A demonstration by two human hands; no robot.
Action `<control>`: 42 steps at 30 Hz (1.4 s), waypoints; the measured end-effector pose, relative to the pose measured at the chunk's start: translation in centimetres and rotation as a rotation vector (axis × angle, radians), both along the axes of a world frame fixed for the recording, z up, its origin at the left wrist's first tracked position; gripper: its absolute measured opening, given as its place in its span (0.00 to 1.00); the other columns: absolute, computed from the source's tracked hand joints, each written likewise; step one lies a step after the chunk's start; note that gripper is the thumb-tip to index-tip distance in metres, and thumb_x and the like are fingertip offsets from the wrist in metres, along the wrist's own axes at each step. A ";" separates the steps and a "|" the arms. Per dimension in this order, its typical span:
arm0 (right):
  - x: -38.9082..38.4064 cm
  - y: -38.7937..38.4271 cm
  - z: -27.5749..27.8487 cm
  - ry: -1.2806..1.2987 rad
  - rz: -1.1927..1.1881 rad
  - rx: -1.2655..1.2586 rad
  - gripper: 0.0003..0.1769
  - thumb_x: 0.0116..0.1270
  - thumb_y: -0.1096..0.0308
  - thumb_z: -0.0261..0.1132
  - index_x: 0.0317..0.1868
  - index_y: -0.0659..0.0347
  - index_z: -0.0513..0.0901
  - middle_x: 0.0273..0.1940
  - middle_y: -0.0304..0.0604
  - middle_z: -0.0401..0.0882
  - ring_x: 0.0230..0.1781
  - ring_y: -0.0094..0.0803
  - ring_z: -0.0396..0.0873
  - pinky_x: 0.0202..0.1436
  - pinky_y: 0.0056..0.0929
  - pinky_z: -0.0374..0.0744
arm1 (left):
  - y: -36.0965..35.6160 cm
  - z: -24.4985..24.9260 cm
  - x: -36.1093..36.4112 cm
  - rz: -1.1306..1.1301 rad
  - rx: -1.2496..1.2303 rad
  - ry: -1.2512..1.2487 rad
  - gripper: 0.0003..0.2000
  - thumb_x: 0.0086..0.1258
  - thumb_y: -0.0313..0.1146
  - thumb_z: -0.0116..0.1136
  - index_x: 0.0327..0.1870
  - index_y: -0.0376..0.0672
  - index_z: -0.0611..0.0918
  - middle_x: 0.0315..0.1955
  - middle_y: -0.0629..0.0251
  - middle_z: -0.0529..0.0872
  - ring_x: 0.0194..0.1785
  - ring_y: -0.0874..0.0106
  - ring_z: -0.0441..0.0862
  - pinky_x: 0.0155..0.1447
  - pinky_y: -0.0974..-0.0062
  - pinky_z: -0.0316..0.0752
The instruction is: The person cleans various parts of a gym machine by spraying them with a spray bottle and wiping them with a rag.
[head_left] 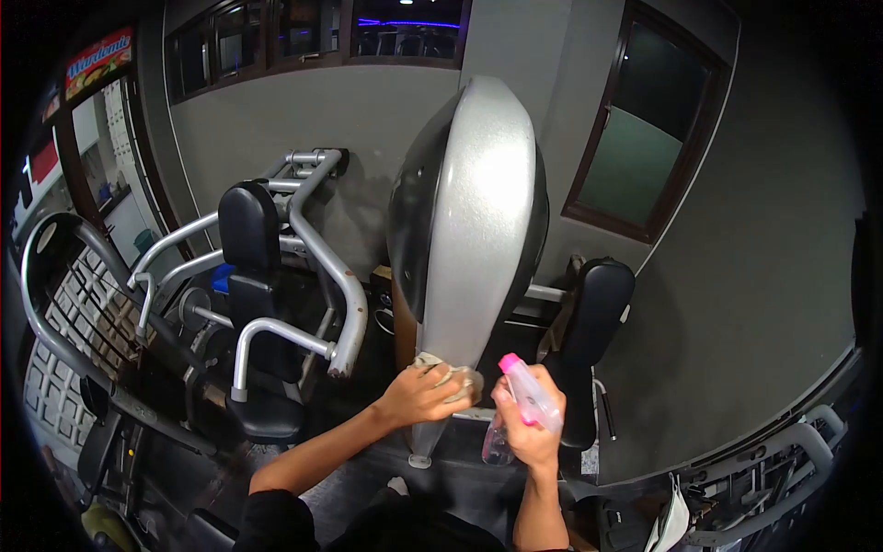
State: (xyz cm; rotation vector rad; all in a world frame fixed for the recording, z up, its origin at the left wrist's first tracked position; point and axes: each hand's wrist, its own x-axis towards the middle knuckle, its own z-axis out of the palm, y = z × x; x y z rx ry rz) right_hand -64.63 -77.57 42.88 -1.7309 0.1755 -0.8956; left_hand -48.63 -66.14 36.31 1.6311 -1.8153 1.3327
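My left hand (418, 397) is closed around a crumpled light cloth (455, 377), which lies against the lower part of a tall silver machine column (483, 202). Just right of the column, my right hand (532, 428) grips a clear spray bottle (498, 442) with a pink nozzle, its fingers wrapped round the sprayer head. The nozzle points up and to the left. The palm side of my left hand is hidden.
A seated machine with a black backrest (248, 225) and curved silver bars stands left. Another black pad (600, 304) is right of the column. A grey frame (782, 478) stands at lower right, a framed window (644, 120) on the wall behind.
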 end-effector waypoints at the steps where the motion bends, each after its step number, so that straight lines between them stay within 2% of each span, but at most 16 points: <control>1: 0.4 -0.1 -0.9 0.037 -0.009 -0.039 0.08 0.61 0.72 0.68 0.37 0.65 0.78 0.23 0.38 0.79 0.20 0.19 0.77 0.25 0.20 0.74 | 0.6 -1.5 0.1 -0.026 0.037 0.039 0.07 0.58 0.38 0.60 0.37 0.58 0.80 0.40 0.73 0.79 0.46 0.72 0.76 0.40 0.75 0.72; 3: 1.2 0.2 -2.5 0.068 -0.060 -0.150 0.09 0.59 0.69 0.69 0.37 0.63 0.79 0.24 0.42 0.80 0.22 0.27 0.79 0.29 0.25 0.76 | 1.6 -5.0 -0.3 -0.067 0.049 0.214 0.09 0.56 0.37 0.64 0.38 0.54 0.80 0.40 0.70 0.78 0.45 0.68 0.76 0.42 0.70 0.73; 6: 1.9 1.1 -3.6 0.142 -0.081 -0.196 0.08 0.59 0.70 0.68 0.36 0.63 0.79 0.24 0.42 0.80 0.22 0.28 0.80 0.29 0.25 0.76 | 2.2 -10.5 -1.7 -0.066 -0.294 1.078 0.11 0.57 0.29 0.65 0.39 0.40 0.78 0.38 0.55 0.75 0.43 0.58 0.75 0.47 0.64 0.72; 9: 2.5 1.8 -3.9 0.135 -0.105 -0.268 0.07 0.59 0.71 0.67 0.36 0.63 0.79 0.22 0.42 0.80 0.21 0.28 0.80 0.28 0.25 0.76 | 1.8 -10.2 -3.2 -0.071 -0.529 1.183 0.09 0.60 0.27 0.61 0.39 0.38 0.77 0.39 0.53 0.73 0.43 0.58 0.74 0.47 0.64 0.71; 16: 2.2 1.6 -5.8 0.108 -0.122 -0.214 0.06 0.60 0.73 0.66 0.37 0.63 0.79 0.22 0.42 0.79 0.20 0.27 0.80 0.28 0.25 0.76 | -3.1 -5.5 -2.4 -0.141 -0.812 0.993 0.11 0.68 0.35 0.57 0.43 0.37 0.75 0.41 0.51 0.71 0.45 0.57 0.70 0.51 0.61 0.67; 21: -1.2 1.4 -7.0 0.021 -0.155 -0.005 0.05 0.63 0.73 0.65 0.37 0.64 0.78 0.22 0.37 0.79 0.17 0.21 0.77 0.22 0.21 0.74 | -3.7 0.4 -1.0 0.056 -0.705 0.498 0.14 0.52 0.28 0.70 0.39 0.45 0.81 0.41 0.59 0.72 0.46 0.57 0.70 0.51 0.59 0.67; 25: -3.2 0.7 -9.2 0.043 -0.203 -0.058 0.06 0.64 0.73 0.65 0.37 0.65 0.77 0.21 0.38 0.78 0.16 0.20 0.76 0.21 0.20 0.74 | -3.7 -3.6 -0.1 0.069 -0.587 0.234 0.14 0.49 0.31 0.70 0.38 0.54 0.83 0.41 0.65 0.73 0.47 0.60 0.70 0.51 0.60 0.67; 27: -3.9 0.7 -10.3 0.085 -0.186 0.067 0.05 0.64 0.73 0.64 0.37 0.65 0.77 0.21 0.37 0.78 0.16 0.20 0.76 0.21 0.20 0.74 | -3.1 -7.4 -0.4 0.056 -0.498 0.147 0.14 0.49 0.32 0.70 0.38 0.58 0.83 0.40 0.68 0.74 0.48 0.62 0.71 0.50 0.62 0.69; 29: -4.5 0.7 -11.4 0.084 -0.184 0.076 0.05 0.64 0.74 0.64 0.38 0.65 0.77 0.21 0.37 0.78 0.16 0.20 0.76 0.21 0.19 0.73 | -2.7 -10.8 -0.7 -0.002 -0.230 0.083 0.15 0.49 0.33 0.68 0.39 0.63 0.83 0.40 0.75 0.76 0.48 0.67 0.72 0.50 0.66 0.72; 31: -5.1 1.0 -12.0 0.079 -0.175 0.103 0.05 0.64 0.74 0.64 0.37 0.65 0.77 0.21 0.37 0.78 0.16 0.19 0.75 0.20 0.19 0.73 | -2.0 -12.3 -0.8 0.002 -0.140 0.025 0.15 0.50 0.32 0.68 0.39 0.63 0.83 0.39 0.78 0.76 0.47 0.71 0.73 0.48 0.69 0.74; 33: -5.6 0.8 -12.1 0.107 -0.180 0.099 0.05 0.64 0.74 0.64 0.37 0.66 0.77 0.21 0.37 0.78 0.16 0.19 0.75 0.20 0.19 0.73 | -1.7 -10.5 -0.4 -0.101 -0.082 0.048 0.14 0.49 0.33 0.68 0.38 0.62 0.83 0.40 0.76 0.77 0.45 0.70 0.74 0.45 0.68 0.74; 37: -6.2 0.7 -12.3 0.071 -0.202 0.078 0.05 0.64 0.74 0.64 0.36 0.66 0.77 0.21 0.37 0.78 0.16 0.19 0.75 0.20 0.19 0.73 | -2.8 -3.1 1.6 -0.103 -0.358 -0.060 0.13 0.45 0.33 0.70 0.33 0.55 0.83 0.37 0.67 0.77 0.36 0.67 0.78 0.36 0.67 0.72; 38: -6.3 0.9 -11.9 0.065 -0.214 0.066 0.05 0.64 0.73 0.64 0.36 0.65 0.77 0.20 0.37 0.77 0.16 0.19 0.75 0.20 0.19 0.73 | -2.6 0.7 1.2 -0.040 -0.458 -0.037 0.12 0.49 0.34 0.67 0.37 0.53 0.83 0.38 0.64 0.80 0.40 0.65 0.78 0.40 0.63 0.74; 39: -6.4 1.0 -11.6 0.061 -0.227 0.055 0.05 0.64 0.73 0.64 0.36 0.65 0.77 0.20 0.37 0.77 0.16 0.19 0.75 0.20 0.19 0.73 | -2.3 0.8 3.2 -0.046 -0.357 0.058 0.13 0.48 0.31 0.67 0.37 0.52 0.84 0.38 0.64 0.79 0.41 0.63 0.77 0.40 0.62 0.71; 40: -6.5 1.0 -11.6 0.059 -0.230 0.055 0.05 0.64 0.73 0.64 0.36 0.65 0.77 0.20 0.37 0.77 0.16 0.19 0.75 0.20 0.19 0.73 | -2.3 4.2 2.2 0.031 -0.583 0.021 0.14 0.47 0.31 0.66 0.38 0.52 0.84 0.41 0.64 0.78 0.43 0.61 0.75 0.42 0.61 0.69; 42: -6.5 0.8 -11.9 0.084 -0.214 0.050 0.05 0.64 0.73 0.64 0.36 0.65 0.77 0.20 0.36 0.77 0.16 0.19 0.75 0.20 0.19 0.73 | -2.6 4.6 1.9 0.064 -0.611 0.116 0.17 0.45 0.32 0.65 0.40 0.55 0.85 0.44 0.64 0.77 0.45 0.60 0.72 0.45 0.60 0.68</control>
